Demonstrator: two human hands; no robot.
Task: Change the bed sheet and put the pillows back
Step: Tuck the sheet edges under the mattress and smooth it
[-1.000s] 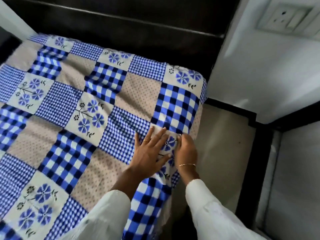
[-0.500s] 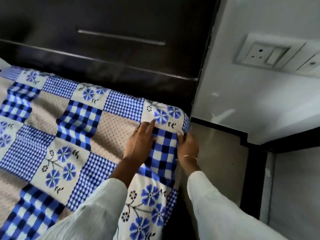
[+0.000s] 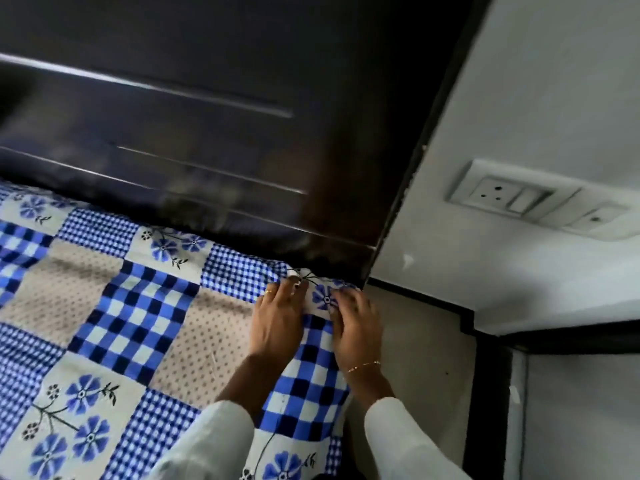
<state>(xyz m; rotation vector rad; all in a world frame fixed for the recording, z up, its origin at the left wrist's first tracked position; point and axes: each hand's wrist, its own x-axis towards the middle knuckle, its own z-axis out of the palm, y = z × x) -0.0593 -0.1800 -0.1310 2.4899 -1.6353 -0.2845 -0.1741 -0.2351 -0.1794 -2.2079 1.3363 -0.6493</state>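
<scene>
A blue-and-white patchwork bed sheet (image 3: 138, 313) with checks, dots and blue flowers covers the mattress up to its far right corner. My left hand (image 3: 278, 320) lies flat on the sheet near that corner, fingers straight and pointing at the headboard. My right hand (image 3: 356, 323) is beside it at the mattress edge, fingers bent down onto the flowered patch at the corner. Whether it pinches the cloth I cannot tell. No pillows are in view.
A dark wooden headboard (image 3: 207, 133) rises right behind the corner. A white wall with a socket and switch plate (image 3: 512, 199) stands to the right. A narrow strip of beige floor (image 3: 415, 358) runs between bed and wall, edged by dark skirting.
Both hands have slid along the right edge of the bed toward the headboard, from mid-edge to the far corner. The view has followed them forward.
</scene>
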